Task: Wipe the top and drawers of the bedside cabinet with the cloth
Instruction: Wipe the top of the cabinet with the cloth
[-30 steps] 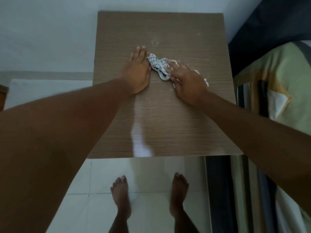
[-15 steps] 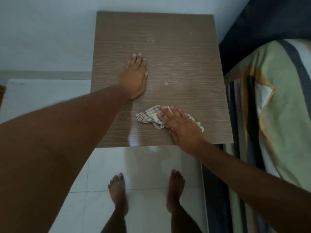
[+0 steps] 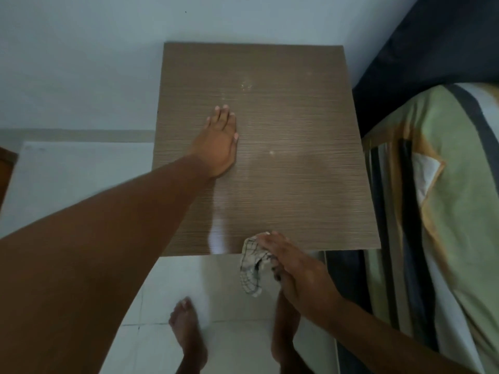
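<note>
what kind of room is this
Most likely a bedroom: a wood-grain bedside cabinet stands against the wall beside a bed with a striped green cover, on a white tiled floor.

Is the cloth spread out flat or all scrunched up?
Scrunched up. The cloth is bunched in folds under the right hand, hanging over the front edge of the cabinet top.
</note>
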A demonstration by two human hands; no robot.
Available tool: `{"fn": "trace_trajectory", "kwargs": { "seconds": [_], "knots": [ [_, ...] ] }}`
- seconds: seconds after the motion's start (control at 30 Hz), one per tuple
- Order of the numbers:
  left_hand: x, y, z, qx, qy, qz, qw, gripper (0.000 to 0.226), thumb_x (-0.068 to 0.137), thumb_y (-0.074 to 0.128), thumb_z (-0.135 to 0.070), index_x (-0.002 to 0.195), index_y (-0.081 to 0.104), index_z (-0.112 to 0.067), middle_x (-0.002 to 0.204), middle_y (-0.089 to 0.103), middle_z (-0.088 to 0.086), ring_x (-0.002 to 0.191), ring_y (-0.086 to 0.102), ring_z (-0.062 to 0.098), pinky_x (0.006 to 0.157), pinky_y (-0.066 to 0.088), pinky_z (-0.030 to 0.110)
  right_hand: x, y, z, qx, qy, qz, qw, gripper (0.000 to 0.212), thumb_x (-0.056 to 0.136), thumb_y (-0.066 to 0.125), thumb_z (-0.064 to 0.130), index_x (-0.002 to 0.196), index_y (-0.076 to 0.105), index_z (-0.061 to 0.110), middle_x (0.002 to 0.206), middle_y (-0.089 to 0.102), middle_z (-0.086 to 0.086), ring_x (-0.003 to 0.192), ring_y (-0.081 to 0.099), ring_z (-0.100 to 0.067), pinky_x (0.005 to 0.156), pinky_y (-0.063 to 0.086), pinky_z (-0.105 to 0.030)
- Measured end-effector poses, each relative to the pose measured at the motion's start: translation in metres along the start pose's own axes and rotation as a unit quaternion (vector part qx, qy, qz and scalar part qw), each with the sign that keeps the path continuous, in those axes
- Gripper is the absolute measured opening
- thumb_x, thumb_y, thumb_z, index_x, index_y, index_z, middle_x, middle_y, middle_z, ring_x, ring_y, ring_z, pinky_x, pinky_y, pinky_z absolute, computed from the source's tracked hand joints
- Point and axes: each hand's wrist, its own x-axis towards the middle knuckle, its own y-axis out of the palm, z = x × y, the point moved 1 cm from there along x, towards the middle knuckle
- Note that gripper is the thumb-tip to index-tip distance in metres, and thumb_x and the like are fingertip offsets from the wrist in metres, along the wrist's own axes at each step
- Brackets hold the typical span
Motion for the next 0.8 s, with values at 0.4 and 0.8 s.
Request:
{"fn": "trace_trajectory", "kwargs": {
  "seconds": [0.4, 0.8],
  "knots": [
    [0.056, -0.029, 0.024, 0.033, -0.024, -0.009, 0.999, 0.058, 0.108, 0.025, -0.027, 0.159, 0.01, -0.002, 0.168, 0.002, 0.017, 0.157, -0.005, 0.032, 0.127, -0.003, 0.043, 0.218, -0.081, -0.023, -0.024, 0.026, -0.205, 0.978, 0.037, 0.104, 0.043, 0.017, 0.14, 0.054, 0.015, 0.132, 0.065, -0.006, 0.117, 0.065, -0.02, 0.099, 0.054, -0.041],
    [0.09, -0.043, 0.057, 0.02, -0.005, -0.009, 1.0, 0.059, 0.108, 0.023, -0.026, 0.158, 0.007, 0.0, 0.168, 0.002, 0.02, 0.157, -0.004, 0.032, 0.126, -0.003, 0.038, 0.418, -0.119, -0.045, -0.196, 0.067, -0.063, 0.976, 0.046, 0.106, 0.041, 0.03, 0.148, 0.042, 0.012, 0.156, 0.037, -0.018, 0.142, 0.037, -0.038, 0.115, 0.03, -0.039]
  ]
}}
